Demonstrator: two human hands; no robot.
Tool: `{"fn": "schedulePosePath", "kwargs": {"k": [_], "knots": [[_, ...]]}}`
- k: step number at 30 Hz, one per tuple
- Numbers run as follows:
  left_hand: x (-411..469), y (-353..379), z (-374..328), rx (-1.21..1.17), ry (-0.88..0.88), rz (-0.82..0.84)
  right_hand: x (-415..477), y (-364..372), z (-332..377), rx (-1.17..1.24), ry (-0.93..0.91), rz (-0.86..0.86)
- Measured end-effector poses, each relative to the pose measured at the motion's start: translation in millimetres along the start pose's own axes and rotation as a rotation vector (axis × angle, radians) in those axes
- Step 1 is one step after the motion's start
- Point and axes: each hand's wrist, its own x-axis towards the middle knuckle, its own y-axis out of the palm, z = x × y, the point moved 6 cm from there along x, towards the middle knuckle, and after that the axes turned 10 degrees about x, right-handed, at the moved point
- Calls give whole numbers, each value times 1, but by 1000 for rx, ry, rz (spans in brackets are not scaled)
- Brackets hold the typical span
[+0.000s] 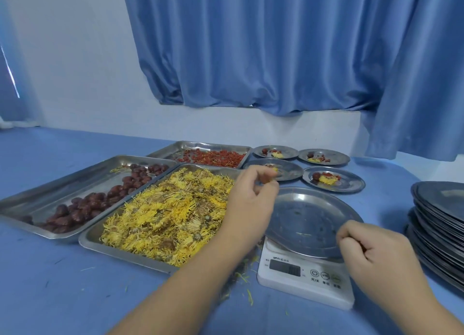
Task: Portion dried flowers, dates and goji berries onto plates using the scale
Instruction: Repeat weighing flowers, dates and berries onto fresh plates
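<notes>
A white digital scale (305, 272) stands front right with a bare steel plate (308, 219) on it. My left hand (251, 199) hovers at the plate's far left edge, its fingers pinched together; I cannot see anything in them. My right hand (371, 252) is a closed fist over the plate's near right rim, its contents hidden. Left of the scale is a tray of yellow dried flowers (170, 214). Beyond it are a tray of dark red dates (82, 206) and a tray of goji berries (213, 157).
Several small plates behind the scale hold portions: one (334, 179), another (324, 156), a third (276, 152) and one (291, 171) partly behind my left hand. A tall stack of steel plates (442, 224) stands at the right edge. Flower bits litter the blue tablecloth (50, 284).
</notes>
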Motion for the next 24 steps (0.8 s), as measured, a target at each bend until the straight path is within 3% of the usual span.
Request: {"fn": "schedulePosePath", "kwargs": {"k": [4,9,13,18,24], "knots": [[35,-39,1,484,49,55,-2,7,7,23,-33,57],[95,-102,23,869,-33,139,-2,15,9,36,-44,98],[117,-127,52,1305,-84,519,-1,16,9,26,-26,124],[110,-131,84,1412,-207,782,0,18,4,18,-6,150],[112,-130,90,1367,-146,652,0,18,0,19,9,160]]}}
